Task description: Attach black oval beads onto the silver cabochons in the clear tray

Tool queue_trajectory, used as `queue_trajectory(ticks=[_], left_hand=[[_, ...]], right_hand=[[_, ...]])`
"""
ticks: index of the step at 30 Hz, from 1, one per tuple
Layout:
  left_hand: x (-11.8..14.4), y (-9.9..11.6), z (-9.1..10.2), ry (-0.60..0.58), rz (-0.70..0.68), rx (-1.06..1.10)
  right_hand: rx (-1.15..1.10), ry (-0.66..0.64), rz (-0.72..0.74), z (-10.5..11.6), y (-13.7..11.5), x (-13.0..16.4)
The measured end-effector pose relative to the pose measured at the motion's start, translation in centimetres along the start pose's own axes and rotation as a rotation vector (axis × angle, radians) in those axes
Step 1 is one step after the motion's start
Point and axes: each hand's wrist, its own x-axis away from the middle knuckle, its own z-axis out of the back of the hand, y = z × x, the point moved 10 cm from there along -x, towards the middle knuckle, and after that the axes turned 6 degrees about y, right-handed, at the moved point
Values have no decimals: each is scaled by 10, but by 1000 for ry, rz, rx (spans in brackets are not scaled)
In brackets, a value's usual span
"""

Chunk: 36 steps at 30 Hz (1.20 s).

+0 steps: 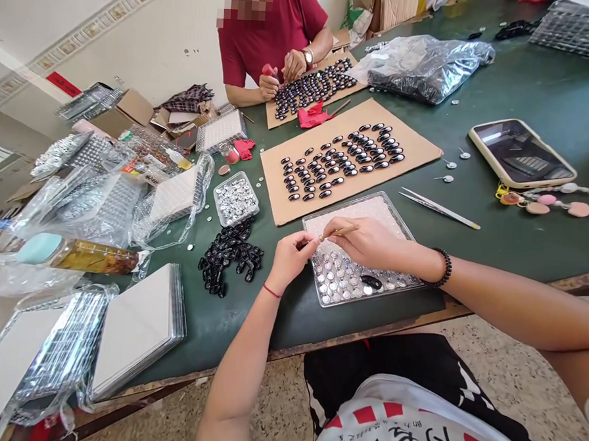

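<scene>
My left hand [290,258] is closed in a pinch above the left edge of a clear plastic tray [326,302]. What its fingertips hold is too small and hidden to name. My right hand [372,241] grips a thin wooden stick [347,230], whose tip meets the left fingertips. Rows of round silvery pieces [343,285] fill the near part of the tray, and one black oval piece [371,282] lies on them. Left of my left hand is a heap of black pieces [231,256], beside a small tub of silvery discs [236,199].
Finished-looking black ovals [337,160] stand in rows on cardboard [276,200]. Tweezers [440,208] and a phone [525,153] lie right. Stacked trays [138,331] and a bottle [80,254] occupy the left. Across the table, a person in red [274,42] handles something red.
</scene>
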Motion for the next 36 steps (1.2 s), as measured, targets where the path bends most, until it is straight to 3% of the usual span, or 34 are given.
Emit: queue_trajectory(ticks=[8,14,17,19,22,24,26,29,33,36], left_hand=[[-4,-12,29,171,142,182],[1,-17,-7,-37,215,333],[2,-20,-10,-56,241,383],[-3,-21,0,-35,248,424],[-17,-26,35,135,263,715],[-24,-38,54,259,303,953],[-26,-51,54,280,376,1053],[-18,-54,37,227,392,920],[-3,-26,6,91,235,439],[3,-12,-7,36,149,218]], right_hand=[[-148,84,-75,17,10,-5],[-323,151,-139,19,14,-2],[-427,214,-176,21,17,0],[-528,313,-219,29,25,3],[-664,425,-260,40,33,6],[-697,438,-263,42,34,7],[-705,414,-257,39,32,7],[-679,372,-254,31,31,7],[-491,351,-273,28,31,7],[-378,318,-213,28,23,4]])
